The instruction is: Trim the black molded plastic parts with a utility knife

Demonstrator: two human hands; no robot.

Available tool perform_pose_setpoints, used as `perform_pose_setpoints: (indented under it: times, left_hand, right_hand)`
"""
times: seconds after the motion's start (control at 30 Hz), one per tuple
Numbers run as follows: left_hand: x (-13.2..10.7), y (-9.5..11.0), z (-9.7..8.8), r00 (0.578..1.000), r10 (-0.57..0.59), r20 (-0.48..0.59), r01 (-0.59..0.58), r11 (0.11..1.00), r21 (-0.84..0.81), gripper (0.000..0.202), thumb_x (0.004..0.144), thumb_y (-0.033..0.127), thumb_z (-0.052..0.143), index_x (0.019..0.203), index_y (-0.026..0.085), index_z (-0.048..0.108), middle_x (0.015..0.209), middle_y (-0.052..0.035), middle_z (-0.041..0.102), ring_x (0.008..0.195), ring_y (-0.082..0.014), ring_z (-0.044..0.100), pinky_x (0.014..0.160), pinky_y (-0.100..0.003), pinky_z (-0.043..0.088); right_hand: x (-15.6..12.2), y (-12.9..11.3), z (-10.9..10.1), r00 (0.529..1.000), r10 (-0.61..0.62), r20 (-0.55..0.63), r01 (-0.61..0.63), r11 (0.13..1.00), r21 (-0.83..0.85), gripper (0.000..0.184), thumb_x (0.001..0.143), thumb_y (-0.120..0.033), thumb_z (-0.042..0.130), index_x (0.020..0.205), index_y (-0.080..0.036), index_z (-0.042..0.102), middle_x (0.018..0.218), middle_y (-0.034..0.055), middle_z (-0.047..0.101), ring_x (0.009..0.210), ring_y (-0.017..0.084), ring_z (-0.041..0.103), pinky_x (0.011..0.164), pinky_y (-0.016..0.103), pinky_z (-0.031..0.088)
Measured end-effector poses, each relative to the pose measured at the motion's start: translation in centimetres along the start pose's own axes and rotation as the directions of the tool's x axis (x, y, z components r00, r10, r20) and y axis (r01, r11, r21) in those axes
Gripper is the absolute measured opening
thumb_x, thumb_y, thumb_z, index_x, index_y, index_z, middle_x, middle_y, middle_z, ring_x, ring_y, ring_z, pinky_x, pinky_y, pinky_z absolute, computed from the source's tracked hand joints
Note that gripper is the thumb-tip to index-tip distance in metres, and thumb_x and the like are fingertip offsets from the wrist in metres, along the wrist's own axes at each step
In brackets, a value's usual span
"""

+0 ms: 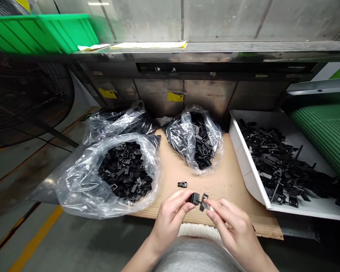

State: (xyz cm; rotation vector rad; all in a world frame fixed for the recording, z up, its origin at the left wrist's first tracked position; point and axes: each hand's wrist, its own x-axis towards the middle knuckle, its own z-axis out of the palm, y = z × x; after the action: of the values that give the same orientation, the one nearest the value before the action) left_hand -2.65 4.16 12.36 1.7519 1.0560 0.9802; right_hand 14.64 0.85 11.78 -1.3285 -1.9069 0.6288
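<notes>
Between thumb and fingers, my left hand [171,213] pinches a black plastic block [194,198]. Close to its right, my right hand [232,221] is closed on a small black plastic frame [204,202] with an opening in it. The two parts are very near each other; whether they touch I cannot tell. A single small black part [182,184] lies on the cardboard [170,166] just beyond my left hand. An open clear bag [82,189] full of small black parts sits to the left. Another clear bag [187,139] of black parts stands ahead.
At the right, a white tray [249,177] holds loose black parts, beside a green conveyor belt [325,124]. A third plastic bag [121,121] lies at the back left. A green bin [42,34] rests on the metal shelf [215,56]. A large fan [25,102] stands left.
</notes>
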Motion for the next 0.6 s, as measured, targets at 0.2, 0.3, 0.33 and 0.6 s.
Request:
perform_pose_setpoints:
  times: [0.2,0.3,0.33,0.6]
  left_hand:
    - [0.2,0.4,0.1,1.000,0.021,-0.023,-0.021,1.000,-0.013,0.018,0.086,0.022,0.048,0.098,0.020,0.061,0.086,-0.0032,0.064,0.081,-0.0165,0.058,0.071,-0.022,0.045]
    - [0.4,0.8,0.1,0.999,0.043,0.007,-0.042,0.997,-0.059,0.017,0.085,0.022,0.048,0.096,0.019,0.062,0.086,-0.0032,0.065,0.081,-0.0168,0.059,0.072,-0.023,0.045]
    - [0.4,0.9,0.1,0.999,0.049,0.014,-0.048,0.996,-0.071,0.017,0.085,0.022,0.049,0.095,0.019,0.062,0.086,-0.0035,0.065,0.081,-0.0171,0.060,0.072,-0.023,0.045]
    - [0.9,0.9,0.1,1.000,0.002,0.006,-0.002,0.999,-0.033,0.021,0.086,0.023,0.046,0.102,0.018,0.060,0.098,-0.0070,0.064,0.089,-0.0193,0.059,0.078,-0.028,0.046]
  right_hand:
    - [0.5,0.7,-0.2,0.998,-0.026,-0.058,0.021,0.996,-0.086,0.024,0.086,-0.020,0.040,0.099,-0.016,0.060,0.070,0.0053,0.058,0.063,0.015,0.056,0.055,0.025,0.043]
    - [1.2,2.4,-0.8,0.979,0.097,-0.176,-0.122,0.984,-0.134,0.024,0.086,-0.026,0.041,0.092,-0.016,0.063,0.071,0.0062,0.059,0.062,0.016,0.056,0.056,0.026,0.043]
    - [1.3,2.9,-1.2,0.971,0.129,-0.203,-0.157,0.979,-0.130,0.024,0.086,-0.027,0.042,0.090,-0.016,0.063,0.073,0.0066,0.060,0.064,0.017,0.057,0.057,0.026,0.043]
    - [0.6,0.4,-1.6,0.976,0.201,-0.088,-0.166,0.938,0.303,0.021,0.088,-0.025,0.037,0.090,-0.019,0.057,0.067,0.0012,0.059,0.051,0.012,0.052,0.050,0.023,0.043]
